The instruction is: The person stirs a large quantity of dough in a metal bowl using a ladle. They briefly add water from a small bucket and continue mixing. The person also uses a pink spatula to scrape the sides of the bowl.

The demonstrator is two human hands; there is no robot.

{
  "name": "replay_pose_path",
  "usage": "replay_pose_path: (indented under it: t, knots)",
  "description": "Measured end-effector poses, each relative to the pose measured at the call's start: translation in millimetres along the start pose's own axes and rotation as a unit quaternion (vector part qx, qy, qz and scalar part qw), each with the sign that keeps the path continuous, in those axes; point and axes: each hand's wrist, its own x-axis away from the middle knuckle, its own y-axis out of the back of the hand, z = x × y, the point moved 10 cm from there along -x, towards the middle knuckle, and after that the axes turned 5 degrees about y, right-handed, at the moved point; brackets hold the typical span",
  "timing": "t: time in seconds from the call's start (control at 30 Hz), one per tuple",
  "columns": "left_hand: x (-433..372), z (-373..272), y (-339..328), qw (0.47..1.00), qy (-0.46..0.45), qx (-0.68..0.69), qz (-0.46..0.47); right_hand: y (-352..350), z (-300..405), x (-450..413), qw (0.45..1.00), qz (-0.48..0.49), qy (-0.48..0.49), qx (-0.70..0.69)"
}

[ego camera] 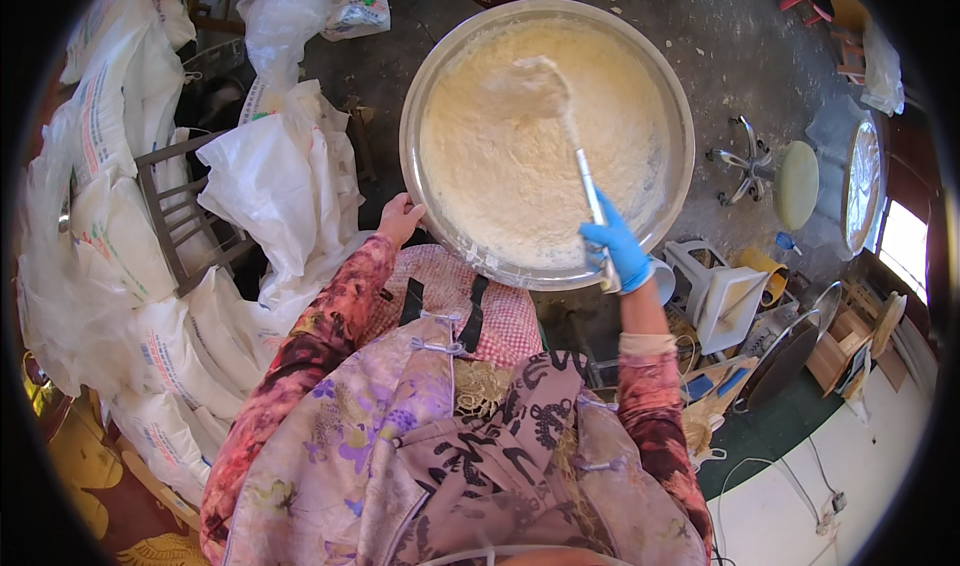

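Observation:
A large round metal basin lies before me, filled with a pale yellow, wet-looking batter or dough. My right hand, in a blue glove, is closed around the light-coloured handle of a stirring tool over the basin's right side. The tool's far end is coated in the mixture and blurred, so its shape cannot be told. My left hand is bare and rests at the basin's lower left rim, its fingertips against the edge.
White woven sacks and plastic bags fill the left side, around a dark slatted chair. A round-seated swivel stool stands at the right. Below it are a white plastic stool, a yellow container and wooden pieces.

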Motion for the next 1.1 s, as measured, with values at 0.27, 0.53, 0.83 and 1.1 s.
replay_pose_path:
  t: [0.27, 0.53, 0.83, 1.1]
  knots:
    - [1, 3, 2, 0.998, -0.008, 0.053, -0.020, -25, -1, -99, 0.969, -0.037, 0.059, 0.237]
    - [4, -1, 0, 0.999, -0.007, 0.040, -0.006, 34, -110, 63, 0.810, 0.010, -0.062, 0.582]
    - [7, -2, 0, 0.999, -0.015, 0.033, -0.022, -18, -153, 8, 0.923, 0.013, 0.059, 0.380]
    - [4, 4, 4, 0.997, -0.005, 0.066, -0.026, -16, -68, -92, 0.973, -0.130, 0.095, 0.164]
